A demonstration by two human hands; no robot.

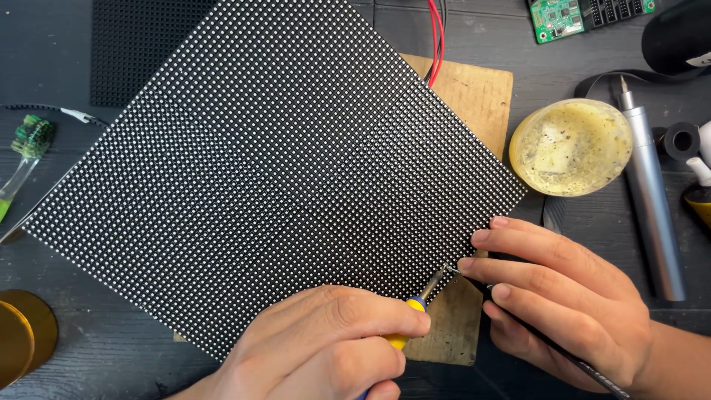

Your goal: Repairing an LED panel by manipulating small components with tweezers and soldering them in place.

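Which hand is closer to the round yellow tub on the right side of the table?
The right hand. It lies just below the yellow tub, apart from it. The left hand is farther off, down and to the tub's left, holding a yellow-handled tool.

The dotted panel (274,170) lies on a wooden board (474,96), with a round jar (570,147) to its right.

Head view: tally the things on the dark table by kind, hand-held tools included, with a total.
Dotted LED panels: 2
Green circuit boards: 1
Wooden boards: 1
Round tubs of yellowish paste: 1
Silver pen-shaped tools: 1
Yellow-handled iron, left hand: 1
Thin black tool, right hand: 1
Total: 8
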